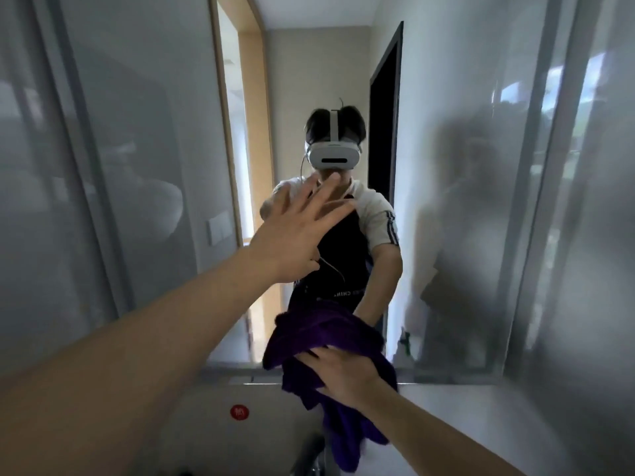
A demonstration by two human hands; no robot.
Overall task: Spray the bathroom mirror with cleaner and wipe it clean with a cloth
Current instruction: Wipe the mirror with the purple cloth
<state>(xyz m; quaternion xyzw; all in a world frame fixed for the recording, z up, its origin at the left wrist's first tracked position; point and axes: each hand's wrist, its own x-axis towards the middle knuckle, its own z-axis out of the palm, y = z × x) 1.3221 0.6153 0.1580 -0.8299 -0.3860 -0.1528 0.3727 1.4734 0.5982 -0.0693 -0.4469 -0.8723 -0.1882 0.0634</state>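
Note:
The bathroom mirror (pixel 144 187) fills the wall ahead and reflects a person with a headset. My left hand (pixel 292 235) is raised with fingers spread, flat against or just off the glass at its middle. My right hand (pixel 340 376) presses a crumpled purple cloth (pixel 309 341) onto the mirror's lower edge; part of the cloth hangs down below the hand. No spray bottle shows clearly.
A grey ledge (pixel 446 384) runs under the mirror. A round red sticker (pixel 239 412) sits on the white surface below it. A dark tap (pixel 309 455) rises at the bottom centre. Frosted glass panels (pixel 584 235) stand on the right.

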